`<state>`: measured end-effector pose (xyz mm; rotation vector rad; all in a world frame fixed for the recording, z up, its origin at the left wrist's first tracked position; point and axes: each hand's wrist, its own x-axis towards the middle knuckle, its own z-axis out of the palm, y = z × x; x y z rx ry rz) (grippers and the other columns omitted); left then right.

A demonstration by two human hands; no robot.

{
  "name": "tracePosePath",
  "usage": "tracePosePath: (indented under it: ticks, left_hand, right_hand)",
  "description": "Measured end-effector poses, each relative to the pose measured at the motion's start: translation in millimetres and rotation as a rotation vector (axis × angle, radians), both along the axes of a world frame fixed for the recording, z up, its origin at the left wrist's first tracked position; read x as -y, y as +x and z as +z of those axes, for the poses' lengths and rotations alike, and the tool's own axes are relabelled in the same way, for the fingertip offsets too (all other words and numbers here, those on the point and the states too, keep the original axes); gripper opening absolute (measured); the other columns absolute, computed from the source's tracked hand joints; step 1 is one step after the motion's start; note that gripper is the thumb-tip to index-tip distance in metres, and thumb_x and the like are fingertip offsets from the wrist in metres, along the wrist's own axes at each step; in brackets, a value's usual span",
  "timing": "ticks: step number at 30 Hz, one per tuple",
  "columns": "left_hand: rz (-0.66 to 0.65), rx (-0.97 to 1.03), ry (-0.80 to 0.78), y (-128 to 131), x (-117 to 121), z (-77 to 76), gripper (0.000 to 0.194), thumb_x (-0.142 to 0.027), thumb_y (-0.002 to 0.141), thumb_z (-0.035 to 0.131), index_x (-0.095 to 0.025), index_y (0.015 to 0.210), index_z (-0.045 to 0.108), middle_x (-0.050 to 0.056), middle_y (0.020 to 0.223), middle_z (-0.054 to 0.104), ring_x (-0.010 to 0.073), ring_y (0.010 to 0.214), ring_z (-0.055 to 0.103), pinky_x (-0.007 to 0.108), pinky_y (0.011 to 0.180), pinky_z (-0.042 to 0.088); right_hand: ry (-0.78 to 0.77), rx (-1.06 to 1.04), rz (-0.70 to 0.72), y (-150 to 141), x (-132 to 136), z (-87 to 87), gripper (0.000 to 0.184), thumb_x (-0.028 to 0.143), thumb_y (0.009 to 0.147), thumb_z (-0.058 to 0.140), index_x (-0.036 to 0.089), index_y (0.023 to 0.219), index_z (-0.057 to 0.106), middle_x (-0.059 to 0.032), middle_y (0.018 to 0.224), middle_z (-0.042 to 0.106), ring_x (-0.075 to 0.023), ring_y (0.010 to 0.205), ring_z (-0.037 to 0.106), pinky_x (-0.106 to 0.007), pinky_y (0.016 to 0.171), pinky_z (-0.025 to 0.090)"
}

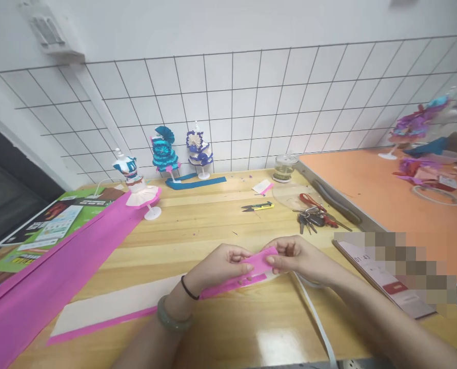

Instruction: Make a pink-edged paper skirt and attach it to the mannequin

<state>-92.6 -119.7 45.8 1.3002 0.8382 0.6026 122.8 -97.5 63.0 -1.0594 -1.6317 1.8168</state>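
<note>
Both hands pinch a pink crepe paper strip [259,261] above the wooden table. My left hand [230,264] grips its left part between thumb and fingers. On its right end, the thumb and fingers of my right hand [290,256] are closed. A long cream-and-pink paper strip [116,305] lies flat from the left and passes beneath my left wrist; whether it joins the held piece is hidden. Beyond the hands lie yellow-handled thread snips [258,206] and a small cream-and-pink paper piece [262,187].
Small mannequins in paper dresses [162,154] stand near the tiled wall. A wide pink paper sheet [70,266] covers the table's left side. Keys [313,218], a glass cup [284,168], a phone-like device [385,277] and a white cable [315,318] lie to the right, beside an orange table [366,189].
</note>
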Motion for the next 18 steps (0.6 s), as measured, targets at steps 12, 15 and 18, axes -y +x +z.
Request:
tracePosePath:
  ticks: [12,15,18]
  left_hand:
    - [0.153,-0.091,-0.059,-16,-4,2.1,0.041,-0.036,0.071,0.067,-0.013,0.105,0.062,0.004,0.070,0.066,0.0097,0.058,0.057,0.022,0.058,0.044]
    - [0.175,-0.101,-0.059,-16,-3,8.2,0.036,-0.035,0.073,0.065,-0.014,0.101,0.064,0.003,0.067,0.066,0.0105,0.060,0.060,0.021,0.059,0.045]
    - [0.199,-0.103,-0.054,-19,-4,11.2,0.032,-0.036,0.073,0.065,-0.013,0.095,0.064,0.003,0.066,0.066,0.0120,0.060,0.062,0.023,0.061,0.046]
  right_hand:
    - [-0.122,-0.202,-0.159,13,-15,-32.6,0.021,0.031,0.074,0.069,0.016,0.087,0.068,-0.0010,0.061,0.061,-0.0090,0.051,0.051,-0.024,0.049,0.041]
    - [-0.139,-0.222,-0.181,18,-16,-30.7,0.018,0.031,0.072,0.070,0.018,0.085,0.070,-0.0018,0.062,0.064,-0.0109,0.052,0.054,-0.027,0.052,0.046]
    - [-0.062,-0.151,-0.194,22,-19,-22.4,0.021,0.036,0.069,0.071,0.018,0.080,0.072,-0.0035,0.063,0.066,-0.0123,0.053,0.056,-0.028,0.054,0.049]
